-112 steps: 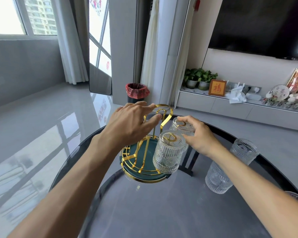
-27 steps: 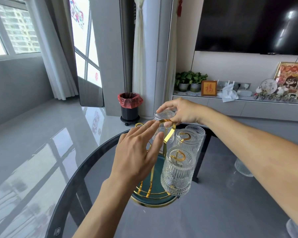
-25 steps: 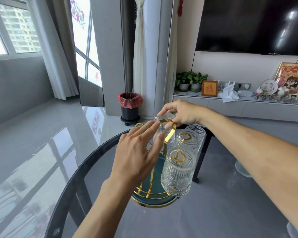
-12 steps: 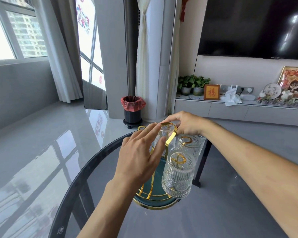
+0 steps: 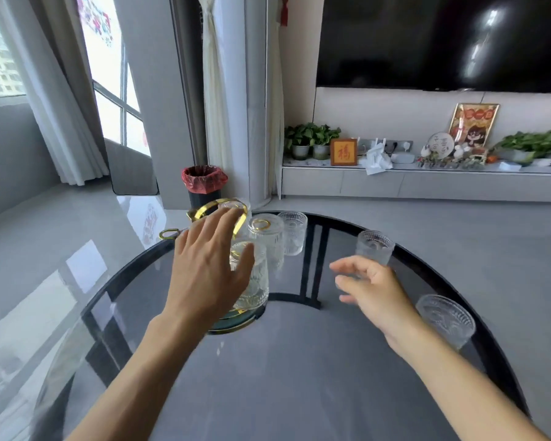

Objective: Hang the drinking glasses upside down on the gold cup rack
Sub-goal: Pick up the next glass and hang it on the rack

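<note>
At frame centre, the left hand [image 5: 209, 275] hovers with a spread, empty grip in front of the gold wire cup rack [image 5: 218, 209] on the round dark glass surface [image 5: 299, 377], where ribbed clear drinking glasses [image 5: 265, 237] hang upside down. Right of centre, the right hand [image 5: 371, 291] is spread and empty, near an upright ribbed glass [image 5: 373, 250]; another upright glass [image 5: 446, 319] stands at the lower right.
</note>
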`<state>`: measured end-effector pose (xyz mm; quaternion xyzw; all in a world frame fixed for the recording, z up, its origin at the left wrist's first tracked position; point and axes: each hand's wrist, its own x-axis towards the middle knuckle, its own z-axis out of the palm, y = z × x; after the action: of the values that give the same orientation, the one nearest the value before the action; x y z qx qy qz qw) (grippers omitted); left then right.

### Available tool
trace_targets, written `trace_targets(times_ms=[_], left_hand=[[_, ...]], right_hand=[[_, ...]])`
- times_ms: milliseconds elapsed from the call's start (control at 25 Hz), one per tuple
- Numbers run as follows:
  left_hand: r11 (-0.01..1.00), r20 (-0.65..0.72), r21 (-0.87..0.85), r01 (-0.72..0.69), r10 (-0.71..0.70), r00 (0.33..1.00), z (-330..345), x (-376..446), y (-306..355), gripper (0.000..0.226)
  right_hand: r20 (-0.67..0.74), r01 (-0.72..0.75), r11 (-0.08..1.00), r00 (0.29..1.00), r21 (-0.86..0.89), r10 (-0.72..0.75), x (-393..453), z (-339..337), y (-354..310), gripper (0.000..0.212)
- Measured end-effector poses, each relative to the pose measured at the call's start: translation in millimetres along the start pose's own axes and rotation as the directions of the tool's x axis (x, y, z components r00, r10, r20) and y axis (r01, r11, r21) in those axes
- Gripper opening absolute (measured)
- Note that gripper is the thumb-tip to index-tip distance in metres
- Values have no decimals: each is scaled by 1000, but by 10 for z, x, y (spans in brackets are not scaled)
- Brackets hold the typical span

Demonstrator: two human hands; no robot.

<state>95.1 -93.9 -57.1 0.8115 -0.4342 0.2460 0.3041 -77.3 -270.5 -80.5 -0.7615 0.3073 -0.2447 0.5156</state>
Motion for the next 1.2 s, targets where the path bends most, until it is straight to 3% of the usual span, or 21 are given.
trace_targets(times_ms=[80, 160, 280, 400, 560, 680, 760, 800, 840, 880, 920, 960, 1000, 1040, 1120, 1200], left_hand=[[993, 59, -13, -118, 118, 991, 142, -256, 445, 52], [982, 220, -78, -171, 185, 958, 333, -442, 936, 57], [962, 443, -190, -193, 260, 858, 693, -500, 1637, 71], [952, 540, -218, -216, 302, 786, 1099, -398, 2214, 93], [974, 662, -224, 30, 130, 739, 1539, -278, 2522, 113], [946, 605, -278, 166, 39, 795, 1625, -235, 2457, 102], [851, 513, -405, 335, -92, 854, 1468, -178, 2309, 89], [745, 481, -506, 434, -174, 859, 1338, -135, 2219, 82], [613, 462, -608, 505, -245, 852, 1189, -101, 2109, 74], [476, 456, -692, 542, -294, 840, 1025, -89, 1999, 66], [362, 462, -747, 557, -320, 827, 857, -112, 1893, 60], [292, 472, -777, 558, -316, 823, 677, -172, 1779, 56], [266, 468, -800, 537, -284, 837, 509, -255, 1664, 55], [272, 446, -822, 500, -239, 863, 347, -357, 1549, 54], [317, 396, -851, 418, -135, 908, 81, -546, 1300, 54], [389, 382, -838, 383, -84, 920, -95, -647, 1021, 52]], right_hand=[[166, -67, 958, 979, -280, 117, -444, -61, 371, 23], [317, 73, 825, 939, -561, 133, -657, -70, 611, 31], [324, 143, 709, 937, -691, 126, -769, -151, 726, 45], [344, 202, 624, 932, -755, 115, -850, -306, 804, 37], [466, 328, 555, 876, -765, 124, -949, -354, 834, 19], [432, 294, 598, 896, -746, 98, -944, -451, 863, 33], [340, 195, 638, 934, -745, 111, -911, -524, 831, 35], [245, 95, 681, 961, -726, 128, -878, -556, 799, 33], [139, -41, 778, 977, -627, 164, -850, -580, 759, 32], [92, -185, 919, 969, -349, 230, -829, -607, 720, 34], [128, -309, 946, 947, 100, 295, -784, -611, 646, 39], [245, -365, 766, 930, 529, 274, -753, -617, 552, 45], [323, -367, 512, 930, 777, 176, -745, -624, 459, 50], [336, -336, 408, 939, 849, 73, -750, -598, 341, 54], [291, -241, 511, 956, 825, -19, -774, -435, 115, 57], [194, -147, 628, 981, 764, -6, -779, -205, -59, 58]])
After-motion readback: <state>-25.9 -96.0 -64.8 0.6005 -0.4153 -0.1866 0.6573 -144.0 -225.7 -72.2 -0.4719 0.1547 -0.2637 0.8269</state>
